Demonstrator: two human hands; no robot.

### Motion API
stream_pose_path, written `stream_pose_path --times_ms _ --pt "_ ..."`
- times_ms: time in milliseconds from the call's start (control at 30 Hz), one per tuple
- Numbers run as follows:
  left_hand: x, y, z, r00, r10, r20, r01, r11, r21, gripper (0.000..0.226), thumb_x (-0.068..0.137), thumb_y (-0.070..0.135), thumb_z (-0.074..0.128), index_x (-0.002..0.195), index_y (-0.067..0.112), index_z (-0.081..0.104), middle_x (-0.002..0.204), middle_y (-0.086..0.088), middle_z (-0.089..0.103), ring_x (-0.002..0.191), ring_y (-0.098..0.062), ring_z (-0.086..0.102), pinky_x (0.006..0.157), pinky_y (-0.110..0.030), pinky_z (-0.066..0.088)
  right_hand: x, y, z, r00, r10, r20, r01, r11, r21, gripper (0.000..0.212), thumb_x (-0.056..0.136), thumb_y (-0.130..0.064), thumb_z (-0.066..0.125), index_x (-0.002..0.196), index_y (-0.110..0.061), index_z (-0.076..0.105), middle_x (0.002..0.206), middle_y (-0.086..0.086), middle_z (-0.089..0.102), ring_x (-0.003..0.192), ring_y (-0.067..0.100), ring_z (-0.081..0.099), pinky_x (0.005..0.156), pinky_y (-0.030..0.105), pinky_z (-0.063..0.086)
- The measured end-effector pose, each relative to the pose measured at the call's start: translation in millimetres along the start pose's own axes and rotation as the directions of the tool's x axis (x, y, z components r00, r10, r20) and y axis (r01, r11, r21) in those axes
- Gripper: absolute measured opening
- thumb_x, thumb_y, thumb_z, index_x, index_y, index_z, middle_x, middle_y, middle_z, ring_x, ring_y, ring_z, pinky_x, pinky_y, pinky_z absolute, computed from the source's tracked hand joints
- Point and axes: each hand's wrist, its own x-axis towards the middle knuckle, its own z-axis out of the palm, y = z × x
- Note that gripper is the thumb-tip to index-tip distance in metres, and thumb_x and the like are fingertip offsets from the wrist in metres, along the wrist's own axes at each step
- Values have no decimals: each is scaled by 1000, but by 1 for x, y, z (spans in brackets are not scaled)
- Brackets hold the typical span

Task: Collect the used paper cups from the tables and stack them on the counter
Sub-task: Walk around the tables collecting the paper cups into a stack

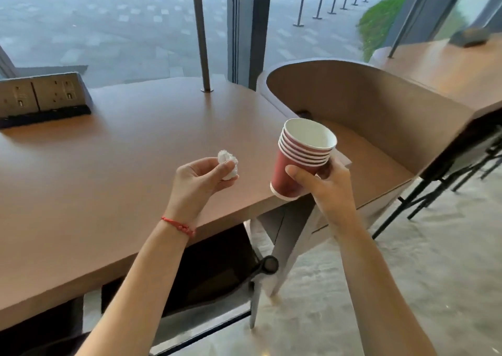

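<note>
Brown wooden bench runs along a glass wall; socket box sits far left on it, thin metal post rises from its far edge; curved wooden partition stands to the right, second bench beyond; pale concrete floor, black stool legs at right. Left hand pinches a crumpled white tissue over the bench; right hand grips a stack of red paper cups, tilted, mouth up, above the near right bench corner; red string bracelet on left wrist.
</note>
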Motion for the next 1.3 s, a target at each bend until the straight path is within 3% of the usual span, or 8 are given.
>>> stream_pose_path --times_ms 167,300,367,533,700,967,1133,1300 --pt "-13 -26 78 993 -54 106 44 995 95 23 59 38 75 71 19 76 79 -5 74 79 -23 71 73 -29 58 -39 4 -80 992 -7 -125 3 999 -36 53 60 -31 75 109 -34 53 100 -21 62 93 -7 61 70 8 49" --pt "-37 -49 165 966 -96 241 70 991 112 15 61 35 74 69 23 76 80 -2 75 80 -20 71 66 -22 57 -77 9 -160 960 23 -280 -41 998 -56 67 57 -32 79 118 -15 58 107 -4 67 99 8 64 75 13 51" --pt "-50 -61 211 940 -106 325 67 989 129 8 67 31 73 67 23 76 76 3 74 75 -14 71 64 -19 55 -96 9 -202 935 33 -353 -61 996 -68 61 57 -31 81 113 -21 60 105 -6 68 97 5 64 74 13 50" --pt "-84 -89 319 857 -171 486 124 984 127 12 79 14 69 69 15 75 73 -3 72 75 -16 68 68 -22 57 -149 5 -303 835 16 -550 -95 989 -115 45 63 -15 84 99 -30 62 91 -15 71 86 -3 65 70 10 48" --pt "-112 -116 409 742 -210 636 122 976 180 15 80 15 69 78 1 71 77 -7 69 74 -16 70 62 -17 53 -202 3 -385 707 1 -707 -147 978 -146 45 66 -11 81 105 -20 60 95 -10 68 83 -5 64 70 9 47" --pt "-130 -132 515 575 -268 773 189 963 193 7 78 19 70 75 13 72 77 -4 73 75 -18 71 63 -19 55 -238 -4 -470 513 -37 -858 -204 965 -164 43 67 -12 81 105 -17 60 93 -10 68 79 -6 64 69 10 47" --pt "-103 -149 568 519 -257 815 186 965 186 7 80 15 67 75 11 70 81 -5 69 73 -14 71 61 -16 53 -213 11 -506 443 -52 -895 -205 966 -157 44 59 -28 81 98 -27 62 92 -12 70 87 0 65 78 19 51" --pt "-58 -156 625 459 -279 843 196 958 210 9 80 14 66 74 9 69 81 -8 67 70 -13 70 60 -16 53 -166 16 -544 397 -56 -916 -189 972 -141 42 58 -29 80 97 -26 62 89 -17 72 88 0 66 76 19 51"
